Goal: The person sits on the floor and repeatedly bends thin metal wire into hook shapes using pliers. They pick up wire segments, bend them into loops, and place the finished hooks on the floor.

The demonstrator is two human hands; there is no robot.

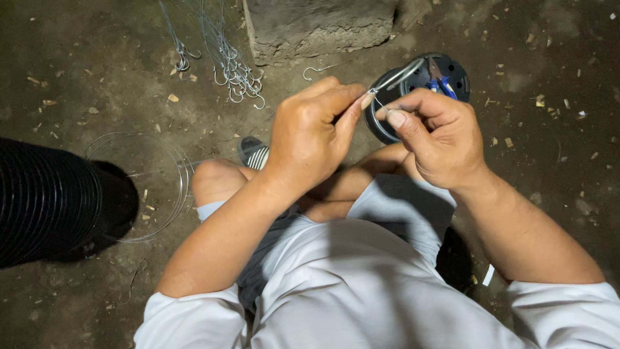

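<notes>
Dirt floor (549, 194) fills the view, dark and packed, with pale chips scattered over it; I see the person seated low, knees up, in a white shirt and light shorts.

Left hand (310, 136) is pinched shut on a thin steel wire (395, 79), thumb and forefinger meeting at its near end; right hand (436, 136) is closed too, thumb pressed on top of the same wire just beside the left fingertips; the two hands are almost touching.

Wire runs up and right from the pinch, across the rim of a black round plastic pot (416, 90) that sits on the floor just beyond the hands; blue-handled pliers (441, 85) lie in the pot.

Single bent wire hook (315, 70) lies on the floor near the left fingertips, apart from them; a bunch of finished wire hooks (236, 71) lies further left, and a smaller pair of hooks (181, 55) left of that.

Concrete block (316, 26) stands at the top, behind the loose hook.

Coil of thin wire (145, 187) lies flat on the floor by the left knee; a stack of black ribbed pots (45, 200) lies on its side at the left edge, touching or overlapping the coil, I can't tell which.

Striped sandal (254, 152) shows under the left wrist.
</notes>
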